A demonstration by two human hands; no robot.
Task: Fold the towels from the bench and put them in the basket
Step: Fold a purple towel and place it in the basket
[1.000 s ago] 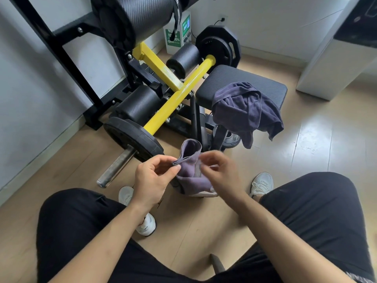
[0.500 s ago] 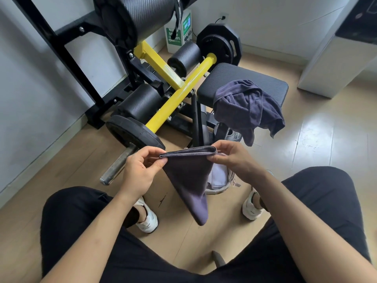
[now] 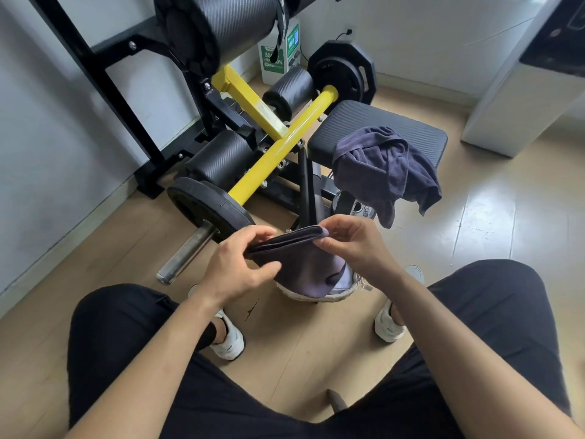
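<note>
Head view, 1 camera only. Person seated, both knees in black trousers at the lower edge, white shoes on the wooden floor (image 3: pixel 316 369).

Left hand (image 3: pixel 235 267): fingers and thumb closed in a pinch on the left end of a folded towel (image 3: pixel 291 248). Right hand (image 3: pixel 351 242): thumb and fingers closed on the right end of the same towel; the folded top edge runs taut between the 2 hands, tilted up toward the right; several layers show along that edge; the remainder hangs down below it.

Basket (image 3: pixel 316 296): on the floor between the shoes, directly beneath the held towel; only its pale woven rim is visible; the hanging towel reaches down to it, and whether they touch cannot be told; lighter cloth shows inside at the right.

Bench (image 3: pixel 411 131): black padded seat, beyond the hands; 1 unfolded dark purple towel (image 3: pixel 383 166) lies crumpled on its near edge, with 2 corners drooping over the side.

Surroundings: yellow bar (image 3: pixel 278 153) with black weight plates (image 3: pixel 202 204) to the left of the bench; black roller pads above it; white cabinet (image 3: pixel 512 99) at the right.
</note>
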